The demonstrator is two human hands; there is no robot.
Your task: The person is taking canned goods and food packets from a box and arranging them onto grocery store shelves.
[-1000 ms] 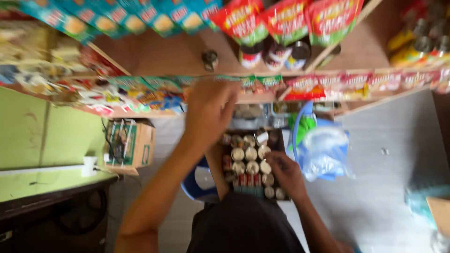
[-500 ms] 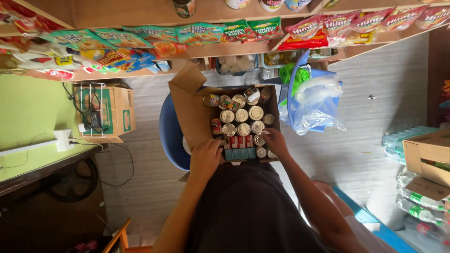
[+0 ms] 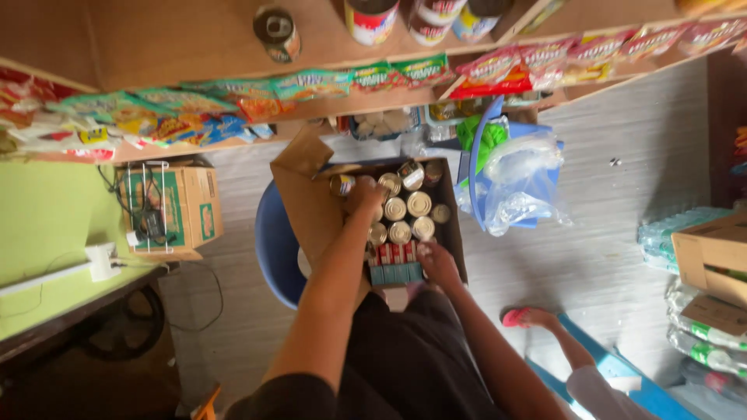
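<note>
Your left hand (image 3: 366, 194) reaches into the open cardboard box (image 3: 299, 206), fingers curled down onto the cans (image 3: 408, 218) at its far end — whether they grip one you cannot tell, since the hand covers it. Your right hand (image 3: 437, 260) rests at the near edge by the small red cartons (image 3: 395, 253); its fingers look loosely bent, their hold unclear. Your torso hides the box's front edge — the blue tub (image 3: 276, 249) beneath shows only partly.

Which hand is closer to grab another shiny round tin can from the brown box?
Probably the left hand. It already reaches deep into the open brown cardboard box, right among the silver-topped round tin cans. The right hand rests at the near edge, by the small red and teal packets.
</note>
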